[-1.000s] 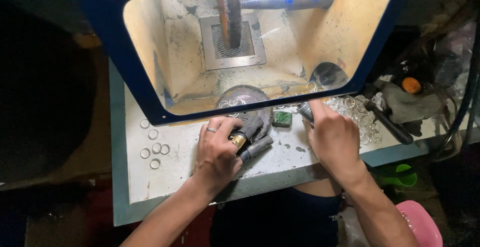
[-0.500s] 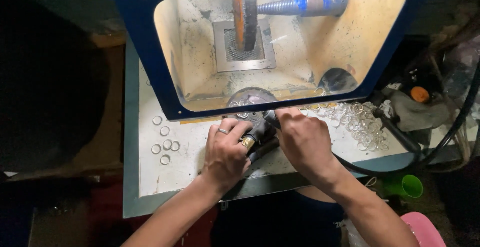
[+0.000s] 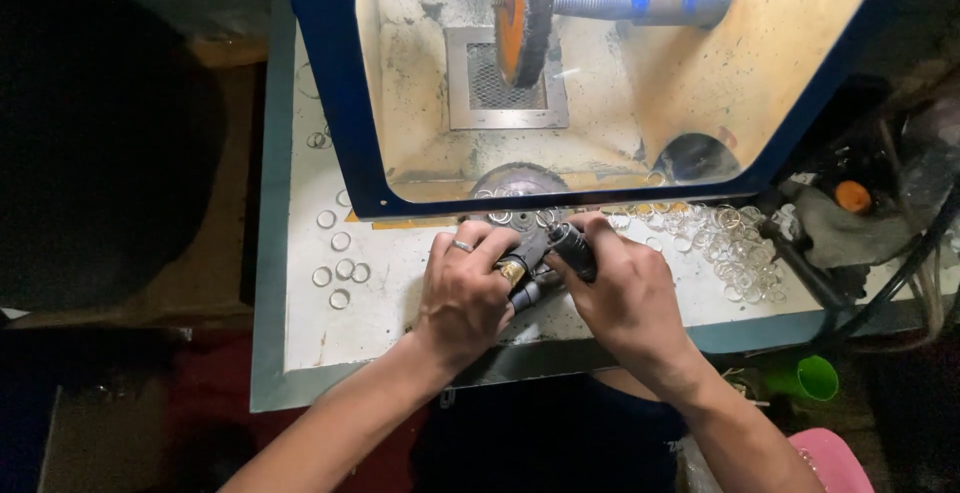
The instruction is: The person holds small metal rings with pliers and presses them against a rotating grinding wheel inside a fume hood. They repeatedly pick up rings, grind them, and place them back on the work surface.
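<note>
My left hand (image 3: pixel 462 295), with a ring on one finger, and my right hand (image 3: pixel 628 298) meet over the white bench top (image 3: pixel 395 303), just below the blue hood. Between them they grip a dark rod-shaped holder (image 3: pixel 572 249). A small brass-coloured band (image 3: pixel 513 271) sits on the holder at my left fingertips. The rod's lower end pokes out under my left hand. A dark round pad (image 3: pixel 518 179) lies right behind my fingers, with a few silvery rings on its front edge.
A blue hood (image 3: pixel 335 73) frames a lit chamber holding an orange-and-dark buffing wheel (image 3: pixel 522 23) on a grey spindle (image 3: pixel 640 0). Loose silvery rings (image 3: pixel 338 271) lie to the left, and a pile of rings (image 3: pixel 730 245) to the right. A green cup (image 3: pixel 815 378) stands below the bench edge.
My right hand has come in from the ring pile on the right and closed on the holder beside my left hand. The view has shifted, so the bench appears further right.
</note>
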